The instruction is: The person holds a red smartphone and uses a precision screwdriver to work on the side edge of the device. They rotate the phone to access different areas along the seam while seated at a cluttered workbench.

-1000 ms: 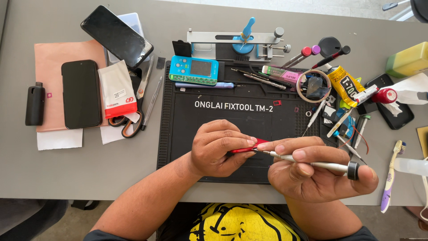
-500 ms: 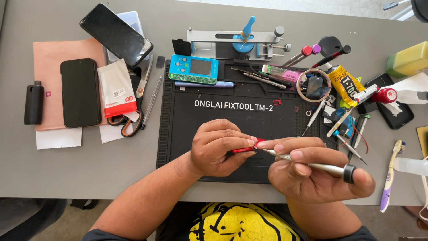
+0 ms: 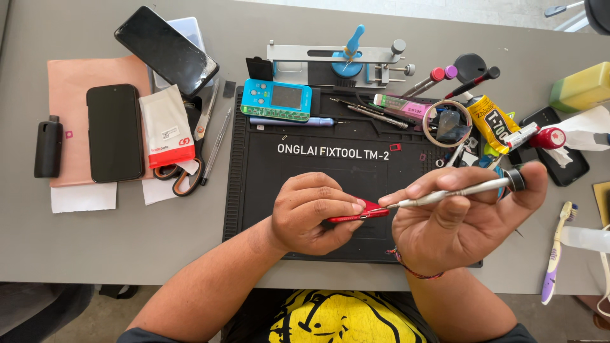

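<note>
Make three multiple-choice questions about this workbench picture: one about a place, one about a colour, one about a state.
1. Where does the blue tester with a screen lie?
A. at the far edge of the black work mat
B. on the pink sheet
C. in the left hand

2. What colour is the small part pinched in the left hand?
A. green
B. red
C. white

3. How is the precision screwdriver in the right hand?
A. lying on the mat
B. standing in a holder
C. held with its tip at the part

Answers: 1 A, it sits along the mat's top edge; 2 B, red shows between the fingers; 3 C, the tip meets the part.
</note>
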